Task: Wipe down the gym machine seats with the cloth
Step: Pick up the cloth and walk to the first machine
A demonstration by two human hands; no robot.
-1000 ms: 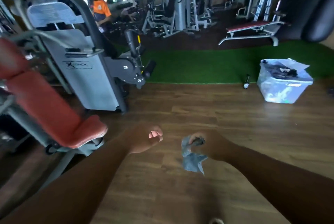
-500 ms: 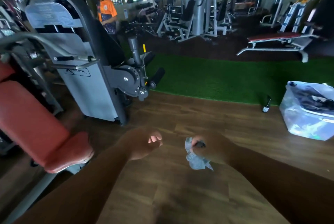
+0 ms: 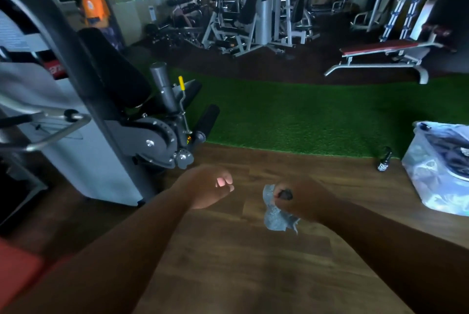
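My right hand (image 3: pixel 302 199) grips a crumpled grey-blue cloth (image 3: pixel 275 214) that hangs below the fist, over the wooden floor. My left hand (image 3: pixel 210 186) is held out beside it, fingers curled and holding nothing. Ahead on the left stands a grey machine with a black padded seat (image 3: pixel 114 70) and black roller pads. A corner of a red seat pad (image 3: pixel 15 270) shows at the bottom left edge. Both hands are well short of the black seat.
A strip of green turf (image 3: pixel 304 115) crosses the floor ahead. A clear plastic bin (image 3: pixel 439 174) and a small dark bottle (image 3: pixel 383 162) stand at the right. A red flat bench (image 3: pixel 380 47) and more machines fill the back. A person in an orange shirt (image 3: pixel 95 8) stands far left.
The view has moved forward and to the right: the grey machine looms closer and the red seat has slid almost out of view at the lower left. Both hands keep the same pose.
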